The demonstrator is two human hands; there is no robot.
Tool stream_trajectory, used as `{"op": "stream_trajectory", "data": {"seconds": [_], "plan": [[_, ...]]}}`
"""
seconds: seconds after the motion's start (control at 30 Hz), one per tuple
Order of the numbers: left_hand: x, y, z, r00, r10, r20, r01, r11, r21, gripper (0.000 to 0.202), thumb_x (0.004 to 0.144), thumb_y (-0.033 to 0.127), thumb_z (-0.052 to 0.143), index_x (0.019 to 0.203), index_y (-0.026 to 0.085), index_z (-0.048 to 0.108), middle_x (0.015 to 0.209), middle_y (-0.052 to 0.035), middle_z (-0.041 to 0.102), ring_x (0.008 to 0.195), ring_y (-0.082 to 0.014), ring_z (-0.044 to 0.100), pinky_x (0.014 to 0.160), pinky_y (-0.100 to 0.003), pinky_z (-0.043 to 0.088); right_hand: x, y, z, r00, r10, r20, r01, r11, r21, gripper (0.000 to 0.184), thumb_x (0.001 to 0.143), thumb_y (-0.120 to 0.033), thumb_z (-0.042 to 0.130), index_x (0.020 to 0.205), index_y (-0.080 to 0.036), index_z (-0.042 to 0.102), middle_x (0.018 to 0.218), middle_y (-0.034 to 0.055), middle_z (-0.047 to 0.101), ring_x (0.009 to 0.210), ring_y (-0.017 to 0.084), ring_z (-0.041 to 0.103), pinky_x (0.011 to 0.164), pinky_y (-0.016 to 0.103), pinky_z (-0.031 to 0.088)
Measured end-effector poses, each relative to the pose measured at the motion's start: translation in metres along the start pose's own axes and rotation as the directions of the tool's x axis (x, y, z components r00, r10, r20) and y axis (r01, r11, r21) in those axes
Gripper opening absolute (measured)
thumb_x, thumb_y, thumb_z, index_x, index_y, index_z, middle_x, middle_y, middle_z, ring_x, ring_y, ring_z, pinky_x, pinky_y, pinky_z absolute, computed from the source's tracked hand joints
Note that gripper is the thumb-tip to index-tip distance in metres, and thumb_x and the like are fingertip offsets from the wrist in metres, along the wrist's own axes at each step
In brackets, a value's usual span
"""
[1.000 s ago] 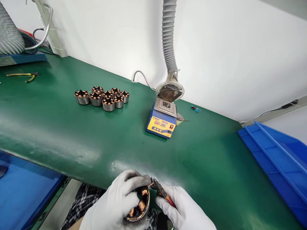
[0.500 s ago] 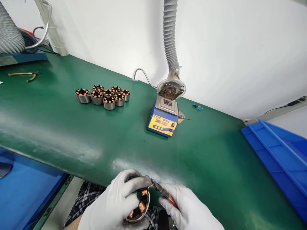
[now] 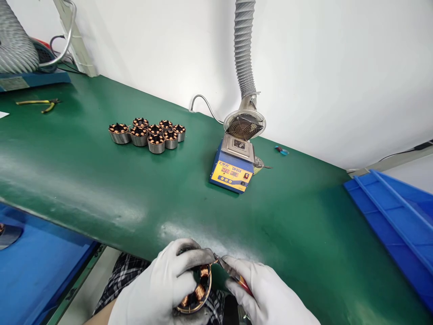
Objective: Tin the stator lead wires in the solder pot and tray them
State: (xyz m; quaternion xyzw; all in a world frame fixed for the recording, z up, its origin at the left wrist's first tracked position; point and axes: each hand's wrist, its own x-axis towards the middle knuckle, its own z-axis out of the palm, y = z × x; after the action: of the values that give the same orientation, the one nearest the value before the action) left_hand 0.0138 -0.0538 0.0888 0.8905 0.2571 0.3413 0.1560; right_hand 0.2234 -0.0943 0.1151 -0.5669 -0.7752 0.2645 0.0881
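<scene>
My left hand (image 3: 169, 275), in a white glove with darkened fingertips, is closed around a motor stator (image 3: 200, 291) with copper windings at the table's front edge. Its index finger lies along the top of the ring, by a wire end at the rim. In my right hand (image 3: 260, 289), also gloved, is a pair of pliers (image 3: 233, 274) with red and yellow handles. Their jaws point left and meet the wire end beside my left fingertip; whether they grip it I cannot tell. Part of the stator is hidden by my left hand.
Several finished-looking stators (image 3: 156, 143) stand grouped at the back left. A blue and yellow solder pot (image 3: 232, 174) sits under a fume duct (image 3: 244, 49). Yellow-handled cutters (image 3: 37, 103) lie far left. Blue crates are at right (image 3: 389, 225) and lower left (image 3: 50, 271).
The whole view has shifted slightly, so the bench items appear a little to the right. Both hands, the stator and the pliers keep nearly the same position.
</scene>
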Motion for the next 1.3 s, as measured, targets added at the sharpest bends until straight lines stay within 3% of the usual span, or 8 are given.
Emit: {"op": "stream_trajectory", "data": {"seconds": [0.43, 0.53, 0.7, 0.8, 0.97, 1.13, 1.2, 1.3], "plan": [[-0.003, -0.002, 0.004, 0.999, -0.038, -0.015, 0.037, 0.994, -0.1, 0.015, 0.085, 0.031, 0.051, 0.075, 0.021, 0.056, 0.101, -0.0007, 0.066, 0.097, -0.0139, 0.054, 0.089, -0.021, 0.047, -0.002, -0.001, 0.0, 0.998, 0.04, 0.047, -0.035, 0.993, -0.112, 0.026, 0.085, -0.027, 0.04, 0.101, -0.02, 0.06, 0.078, 0.0043, 0.069, 0.07, 0.02, 0.065, 0.064, 0.026, 0.046], [-0.006, -0.001, 0.003, 0.999, -0.053, -0.008, 0.051, 0.989, -0.136, 0.007, 0.079, 0.028, 0.059, 0.077, 0.022, 0.056, 0.103, -0.0013, 0.065, 0.098, -0.0155, 0.054, 0.088, -0.023, 0.048, -0.005, -0.002, 0.004, 0.995, 0.077, 0.07, -0.072, 0.996, -0.06, 0.023, 0.088, -0.031, 0.039, 0.092, -0.023, 0.06, 0.078, 0.0022, 0.068, 0.069, 0.017, 0.063, 0.061, 0.024, 0.044], [-0.009, -0.003, 0.004, 0.993, -0.104, 0.063, 0.119, 0.943, -0.311, 0.019, 0.068, 0.016, 0.068, 0.083, 0.023, 0.057, 0.101, -0.0019, 0.064, 0.096, -0.0163, 0.055, 0.085, -0.026, 0.049, -0.005, 0.008, 0.02, 0.998, 0.063, 0.021, -0.061, 0.995, -0.075, 0.025, 0.09, -0.036, 0.036, 0.078, -0.023, 0.054, 0.067, -0.0005, 0.062, 0.058, 0.015, 0.058, 0.056, 0.024, 0.041], [0.001, -0.004, 0.002, 0.954, -0.244, 0.175, 0.301, 0.758, -0.579, 0.01, 0.076, 0.031, 0.06, 0.075, 0.022, 0.058, 0.093, -0.0047, 0.065, 0.085, -0.0179, 0.06, 0.076, -0.029, 0.051, 0.0, 0.015, 0.031, 0.99, -0.09, -0.111, 0.078, 0.991, -0.112, 0.026, 0.09, -0.031, 0.03, 0.074, -0.021, 0.048, 0.06, -0.0007, 0.056, 0.048, 0.013, 0.05, 0.05, 0.023, 0.037], [0.01, -0.004, 0.005, 0.85, -0.335, 0.407, 0.515, 0.361, -0.778, 0.064, 0.059, 0.082, 0.048, 0.053, 0.018, 0.048, 0.066, -0.0062, 0.061, 0.064, -0.0202, 0.058, 0.061, -0.031, 0.05, 0.012, 0.019, 0.043, 0.858, -0.313, -0.407, 0.236, 0.944, -0.229, 0.023, 0.087, -0.024, 0.026, 0.075, -0.021, 0.045, 0.058, 0.0003, 0.052, 0.048, 0.014, 0.046, 0.05, 0.024, 0.037], [-0.014, -0.003, 0.019, 0.711, -0.511, 0.483, 0.551, -0.021, -0.834, 0.052, 0.059, 0.069, 0.062, 0.085, 0.023, 0.065, 0.089, -0.0058, 0.067, 0.077, -0.0218, 0.062, 0.064, -0.031, 0.05, 0.025, 0.039, 0.046, 0.709, -0.301, -0.638, 0.217, 0.954, -0.208, 0.015, 0.084, -0.018, 0.031, 0.08, -0.021, 0.046, 0.059, 0.0003, 0.054, 0.051, 0.014, 0.051, 0.053, 0.024, 0.04], [-0.02, -0.006, 0.02, 0.712, -0.482, 0.511, 0.582, -0.003, -0.813, 0.058, 0.057, 0.072, 0.061, 0.085, 0.021, 0.067, 0.085, -0.0077, 0.067, 0.077, -0.0243, 0.063, 0.064, -0.033, 0.051, 0.031, 0.057, 0.048, 0.717, -0.236, -0.656, 0.058, 0.958, -0.281, 0.014, 0.085, -0.019, 0.035, 0.081, -0.019, 0.049, 0.06, 0.0012, 0.057, 0.05, 0.014, 0.052, 0.052, 0.024, 0.04], [-0.023, -0.016, 0.021, 0.721, -0.521, 0.458, 0.615, 0.175, -0.769, 0.056, 0.059, 0.072, 0.059, 0.076, 0.019, 0.064, 0.084, -0.0096, 0.065, 0.082, -0.0284, 0.062, 0.068, -0.039, 0.051, 0.038, 0.089, 0.052, 0.827, -0.036, -0.56, -0.237, 0.882, -0.406, 0.019, 0.086, -0.024, 0.039, 0.08, -0.017, 0.056, 0.061, 0.0029, 0.06, 0.047, 0.015, 0.052, 0.048, 0.025, 0.037]]}}
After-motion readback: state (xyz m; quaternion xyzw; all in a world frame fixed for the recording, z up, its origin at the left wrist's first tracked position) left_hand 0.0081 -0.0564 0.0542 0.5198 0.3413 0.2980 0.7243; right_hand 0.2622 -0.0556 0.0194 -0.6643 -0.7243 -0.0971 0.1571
